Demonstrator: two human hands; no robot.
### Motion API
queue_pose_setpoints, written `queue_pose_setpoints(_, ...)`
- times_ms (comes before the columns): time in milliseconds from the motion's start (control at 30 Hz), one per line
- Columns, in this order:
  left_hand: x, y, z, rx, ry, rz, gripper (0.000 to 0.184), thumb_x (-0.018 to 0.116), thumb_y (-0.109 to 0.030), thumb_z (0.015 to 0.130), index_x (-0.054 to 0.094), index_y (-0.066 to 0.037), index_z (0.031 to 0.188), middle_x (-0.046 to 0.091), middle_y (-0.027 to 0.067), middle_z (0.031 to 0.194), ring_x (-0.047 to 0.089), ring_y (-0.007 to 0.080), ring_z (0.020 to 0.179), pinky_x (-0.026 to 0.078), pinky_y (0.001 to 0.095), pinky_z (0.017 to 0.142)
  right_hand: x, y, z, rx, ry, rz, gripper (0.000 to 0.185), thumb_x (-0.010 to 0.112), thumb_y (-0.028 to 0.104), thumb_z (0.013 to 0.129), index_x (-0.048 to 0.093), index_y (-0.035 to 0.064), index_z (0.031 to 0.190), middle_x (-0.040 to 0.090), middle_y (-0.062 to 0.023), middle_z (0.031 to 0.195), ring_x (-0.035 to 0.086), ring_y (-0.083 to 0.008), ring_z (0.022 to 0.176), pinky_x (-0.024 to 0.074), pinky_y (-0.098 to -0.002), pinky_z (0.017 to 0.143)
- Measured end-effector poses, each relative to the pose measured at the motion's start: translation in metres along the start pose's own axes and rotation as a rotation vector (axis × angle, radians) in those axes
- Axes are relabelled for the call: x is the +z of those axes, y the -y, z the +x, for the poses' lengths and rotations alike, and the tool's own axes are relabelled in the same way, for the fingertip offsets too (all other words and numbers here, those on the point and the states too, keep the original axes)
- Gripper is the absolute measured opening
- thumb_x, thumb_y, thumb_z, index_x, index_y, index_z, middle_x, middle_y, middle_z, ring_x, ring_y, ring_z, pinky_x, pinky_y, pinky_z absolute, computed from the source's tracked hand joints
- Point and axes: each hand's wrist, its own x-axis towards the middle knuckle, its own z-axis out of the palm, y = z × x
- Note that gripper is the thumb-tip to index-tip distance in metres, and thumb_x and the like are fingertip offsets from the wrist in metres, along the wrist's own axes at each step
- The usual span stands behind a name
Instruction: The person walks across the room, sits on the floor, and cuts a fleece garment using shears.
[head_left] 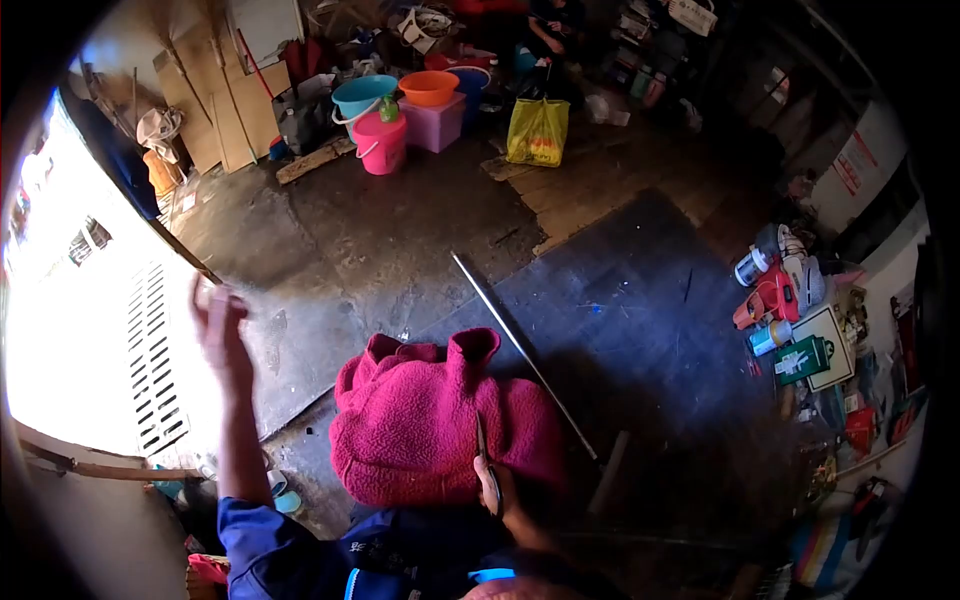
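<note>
My left hand (220, 320) is raised at the left, in front of the bright doorway, slightly blurred, with its fingers apart and nothing visible in it. A bundle of magenta fleece (410, 430) lies close to my body at the bottom middle. At its lower right side, my right hand (492, 487) is closed around a narrow, dark tool (484, 455), whose blade-like end points up against the fleece. The exact kind of tool is hard to make out. A long metal rod (520, 345) lies diagonally just beyond and to the right of the bundle.
Beyond the floor stand a pink bucket (380, 148), a purple box (434, 122), an orange basin (430, 88) and a yellow bag (538, 133). Another person (553, 25) is at the top. Assorted goods, including a green box (802, 361), line the right side.
</note>
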Motion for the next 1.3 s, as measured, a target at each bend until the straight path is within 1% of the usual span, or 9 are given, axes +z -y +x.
queue_pose_setpoints(167,0.016,-0.009,-0.004,0.207,0.174,0.038,0.037,0.054,-0.009,0.087,0.044,-0.003,0.122,0.052,0.0013,0.082,0.048,0.0083,0.069,0.041,0.0216,0.061,-0.001,0.006,-0.003,-0.008,0.004,0.018,0.047,0.044,0.045,0.090,0.050,0.0021,0.071,0.045,-0.0015,0.063,0.045,-0.0136,0.064,0.0368,-0.0325,0.060)
queue_pose_setpoints(267,0.042,0.046,-0.056,-0.050,0.596,0.023,0.032,0.056,-0.001,0.084,0.049,-0.003,0.116,0.057,0.0041,0.089,0.056,0.0121,0.077,0.048,0.0247,0.067,-0.003,0.009,-0.003,-0.063,-0.011,-0.070,0.050,0.043,0.048,0.089,0.050,0.0033,0.069,0.044,-0.0025,0.059,0.045,-0.0150,0.061,0.0366,-0.0347,0.058)
queue_pose_setpoints(400,0.080,0.074,-0.124,0.189,1.201,0.340,0.030,0.059,-0.001,0.075,0.059,-0.005,0.105,0.062,0.0140,0.088,0.059,0.0280,0.078,0.049,0.0342,0.066,-0.002,-0.009,0.001,0.043,-0.019,-0.044,0.047,0.044,0.046,0.089,0.054,0.0041,0.071,0.049,-0.0024,0.061,0.047,-0.0146,0.063,0.0384,-0.0331,0.061)
queue_pose_setpoints(633,0.066,0.150,-0.218,0.088,1.464,0.221,0.029,0.057,-0.007,0.078,0.055,-0.004,0.106,0.057,0.0143,0.102,0.058,0.0317,0.091,0.049,0.0364,0.080,0.002,0.006,-0.006,0.086,-0.029,0.044,0.043,0.049,0.042,0.089,0.052,0.0051,0.067,0.044,0.0012,0.059,0.042,-0.0107,0.059,0.0360,-0.0300,0.055)
queue_pose_setpoints(767,0.060,0.157,-0.217,0.076,1.505,0.206,0.038,0.058,-0.006,0.077,0.052,-0.004,0.114,0.058,0.0143,0.106,0.058,0.0305,0.094,0.048,0.0370,0.083,0.005,0.004,-0.004,0.113,-0.088,0.059,0.045,0.052,0.045,0.087,0.048,0.0063,0.063,0.041,0.0030,0.054,0.040,-0.0109,0.049,0.0333,-0.0304,0.045)
queue_pose_setpoints(833,0.071,0.108,-0.181,-0.365,1.436,0.269,0.062,0.061,-0.001,0.076,0.036,-0.009,0.132,0.059,0.0112,0.102,0.058,0.0228,0.094,0.049,0.0343,0.078,0.003,-0.009,0.001,0.023,-0.055,0.078,0.045,0.051,0.045,0.087,0.051,0.0050,0.068,0.043,0.0026,0.053,0.041,-0.0106,0.049,0.0335,-0.0300,0.045)
queue_pose_setpoints(867,0.078,0.097,-0.158,0.178,1.123,0.188,0.070,0.063,0.000,0.074,0.031,-0.010,0.135,0.058,0.0095,0.095,0.059,0.0201,0.084,0.049,0.0319,0.072,0.003,-0.011,0.003,0.030,-0.047,0.076,0.045,0.051,0.045,0.087,0.051,0.0050,0.068,0.043,0.0026,0.053,0.041,-0.0106,0.049,0.0335,-0.0300,0.045)
queue_pose_setpoints(1033,0.079,0.059,0.002,-0.203,-0.071,-0.882,0.044,0.054,-0.013,0.086,0.035,-0.007,0.125,0.049,0.0040,0.076,0.048,0.0109,0.063,0.041,0.0261,0.061,0.002,-0.008,-0.005,0.007,-0.004,0.111,0.043,0.046,0.043,0.090,0.057,0.0025,0.078,0.051,0.0000,0.069,0.047,-0.0134,0.068,0.0393,-0.0296,0.064)
queue_pose_setpoints(1300,0.094,0.125,-0.093,-0.379,0.986,0.055,0.033,0.061,-0.014,0.085,0.052,-0.001,0.113,0.059,0.0067,0.090,0.060,0.0166,0.078,0.050,0.0288,0.073,0.004,-0.001,-0.004,0.000,-0.026,0.060,0.042,0.046,0.041,0.091,0.055,0.0013,0.081,0.050,-0.0020,0.074,0.046,-0.0150,0.075,0.0383,-0.0304,0.070)
